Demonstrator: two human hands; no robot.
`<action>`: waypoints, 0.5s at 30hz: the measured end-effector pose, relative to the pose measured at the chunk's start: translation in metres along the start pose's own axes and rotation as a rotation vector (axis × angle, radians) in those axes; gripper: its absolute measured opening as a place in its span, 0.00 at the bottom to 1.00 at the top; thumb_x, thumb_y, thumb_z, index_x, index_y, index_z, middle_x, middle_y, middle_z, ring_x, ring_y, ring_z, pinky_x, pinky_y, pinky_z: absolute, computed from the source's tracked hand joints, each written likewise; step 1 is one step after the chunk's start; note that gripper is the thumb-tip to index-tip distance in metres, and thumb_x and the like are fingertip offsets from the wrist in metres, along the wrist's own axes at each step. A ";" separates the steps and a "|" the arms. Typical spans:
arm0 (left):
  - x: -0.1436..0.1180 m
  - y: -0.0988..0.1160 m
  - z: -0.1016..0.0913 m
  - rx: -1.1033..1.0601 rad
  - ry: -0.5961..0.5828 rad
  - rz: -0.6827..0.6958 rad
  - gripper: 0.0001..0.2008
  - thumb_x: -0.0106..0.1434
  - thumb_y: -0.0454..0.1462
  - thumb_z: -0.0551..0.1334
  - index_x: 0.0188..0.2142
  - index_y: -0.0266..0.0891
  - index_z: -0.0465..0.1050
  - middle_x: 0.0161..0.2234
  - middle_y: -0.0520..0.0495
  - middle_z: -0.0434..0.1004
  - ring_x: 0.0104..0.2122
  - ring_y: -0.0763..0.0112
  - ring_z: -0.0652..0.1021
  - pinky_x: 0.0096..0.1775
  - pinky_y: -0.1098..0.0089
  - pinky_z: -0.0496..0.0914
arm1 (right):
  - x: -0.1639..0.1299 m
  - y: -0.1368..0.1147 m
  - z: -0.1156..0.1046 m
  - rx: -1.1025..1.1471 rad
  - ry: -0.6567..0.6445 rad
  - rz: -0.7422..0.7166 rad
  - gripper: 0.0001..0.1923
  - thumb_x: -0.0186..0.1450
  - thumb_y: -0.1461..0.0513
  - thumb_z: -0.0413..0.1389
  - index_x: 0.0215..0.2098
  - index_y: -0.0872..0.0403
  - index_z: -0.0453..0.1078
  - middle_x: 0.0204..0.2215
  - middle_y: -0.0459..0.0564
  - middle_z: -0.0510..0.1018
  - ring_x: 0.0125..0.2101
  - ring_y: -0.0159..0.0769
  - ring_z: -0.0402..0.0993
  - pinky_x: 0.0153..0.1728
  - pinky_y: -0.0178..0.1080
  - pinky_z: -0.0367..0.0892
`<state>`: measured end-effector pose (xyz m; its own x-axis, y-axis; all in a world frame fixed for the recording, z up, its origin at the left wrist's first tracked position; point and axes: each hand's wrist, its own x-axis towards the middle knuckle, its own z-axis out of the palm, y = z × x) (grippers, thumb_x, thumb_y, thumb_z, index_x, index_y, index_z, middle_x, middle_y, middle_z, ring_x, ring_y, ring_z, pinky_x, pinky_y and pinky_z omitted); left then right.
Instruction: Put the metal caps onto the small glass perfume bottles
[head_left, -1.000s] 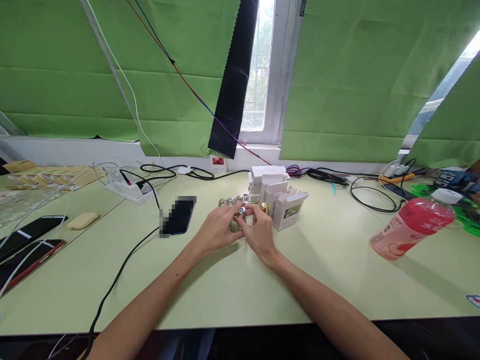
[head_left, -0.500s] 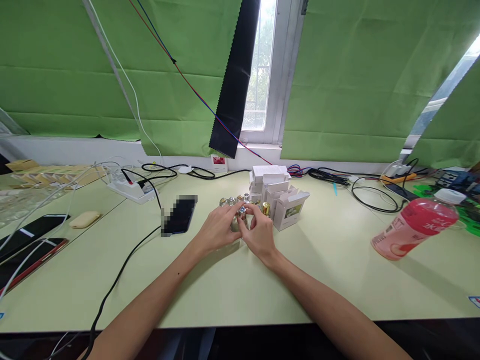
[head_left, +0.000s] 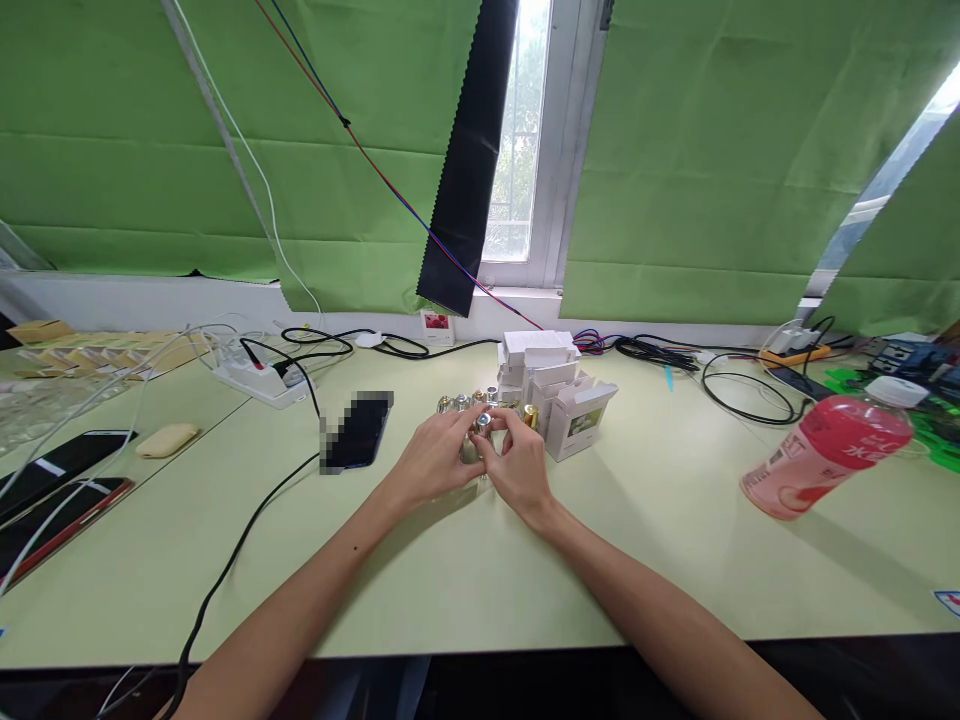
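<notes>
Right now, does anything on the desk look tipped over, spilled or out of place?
One thing: the pink drink bottle at the right lies on its side, cap on, with no spill visible. Otherwise, both hands hold a small metal-capped bottle near the white boxes, where nothing looks odd.

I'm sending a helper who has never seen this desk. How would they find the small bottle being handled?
Start at the stack of white boxes mid-table below the window. Just left of it, both hands meet: left hand, right hand. The small bottle is pinched between their fingertips, unlike the row of bottles standing behind.
</notes>
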<state>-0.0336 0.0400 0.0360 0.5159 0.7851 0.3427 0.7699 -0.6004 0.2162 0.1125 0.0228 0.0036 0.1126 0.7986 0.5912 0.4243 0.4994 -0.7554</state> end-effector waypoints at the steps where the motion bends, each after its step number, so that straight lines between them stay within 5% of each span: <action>1: 0.000 0.000 0.000 0.001 -0.003 -0.002 0.33 0.58 0.39 0.63 0.63 0.40 0.59 0.48 0.42 0.77 0.46 0.55 0.77 0.46 0.59 0.71 | 0.000 0.000 0.000 0.001 0.001 0.001 0.10 0.62 0.62 0.57 0.43 0.52 0.72 0.29 0.43 0.78 0.27 0.35 0.72 0.33 0.37 0.67; 15: 0.000 0.000 0.001 0.000 0.000 0.003 0.33 0.59 0.42 0.64 0.63 0.39 0.60 0.50 0.41 0.77 0.47 0.55 0.77 0.47 0.58 0.71 | 0.000 0.002 0.001 0.024 0.011 0.010 0.08 0.62 0.61 0.58 0.40 0.51 0.71 0.30 0.44 0.77 0.30 0.36 0.72 0.34 0.37 0.66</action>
<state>-0.0336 0.0399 0.0352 0.5182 0.7832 0.3436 0.7684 -0.6027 0.2151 0.1124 0.0237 0.0019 0.1265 0.7999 0.5867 0.4011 0.4997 -0.7677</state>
